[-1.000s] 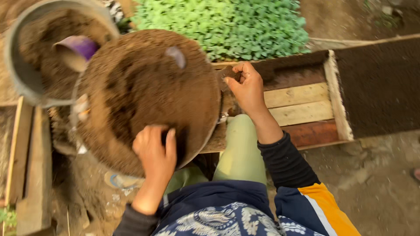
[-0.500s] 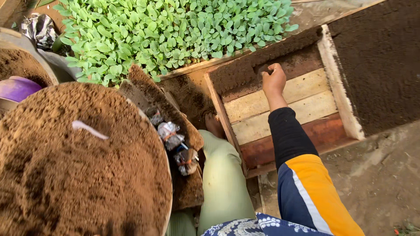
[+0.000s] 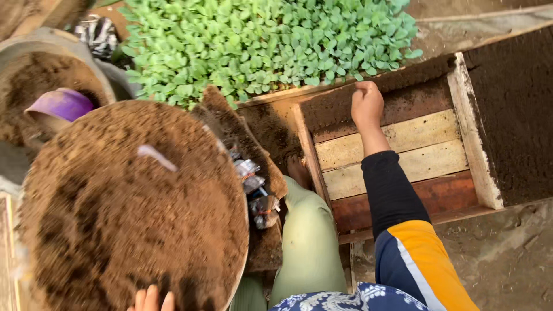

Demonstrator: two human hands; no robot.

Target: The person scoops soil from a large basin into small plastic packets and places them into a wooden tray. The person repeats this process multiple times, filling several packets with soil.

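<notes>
A wide round pan (image 3: 230, 201) heaped with brown soil (image 3: 127, 213) fills the lower left. My left hand (image 3: 151, 299) shows only its fingertips at the pan's near rim, gripping it. My right hand (image 3: 367, 105) reaches out into a wooden tray (image 3: 397, 155), fingers curled down against the dark soil (image 3: 334, 109) banked along the tray's far side. I cannot see whether it holds any soil. The tray's plank bottom is bare nearer to me.
A bed of green seedlings (image 3: 259, 40) lies beyond the tray. A grey bucket (image 3: 69, 52) of soil with a purple scoop (image 3: 60, 103) stands at the upper left. A soil-filled tray (image 3: 518, 115) is on the right. My leg (image 3: 305, 242) and crumpled wrappers (image 3: 256, 193) lie between.
My right hand left the pan's rim and reached out into the wooden tray's soil. The pan came lower and closer to me, and the view shifted.
</notes>
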